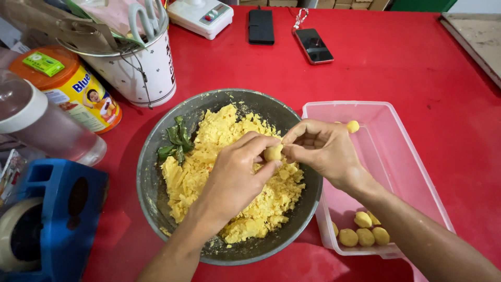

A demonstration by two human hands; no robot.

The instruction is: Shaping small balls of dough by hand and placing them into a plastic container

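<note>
We see both hands meeting over the centre of the frame, above a grey metal bowl [156, 209] heaped with crumbly yellow dough [219, 172]. The left hand [235, 177] and the right hand [321, 149] are pressed together, fingertips pinched around a small ball of dough [273, 152] held between them just over the heap. A few green leaves [176, 141] lie on the dough at the bowl's left side. Just right of the bowl, touching its rim, sits a clear plastic container [407, 172]; we count several finished yellow balls [362, 232] clustered at its lower corner and one more ball [353, 126] near its upper edge. In the upper part of the frame, on the red table [407, 68], lies a phone [313, 46].
</note>
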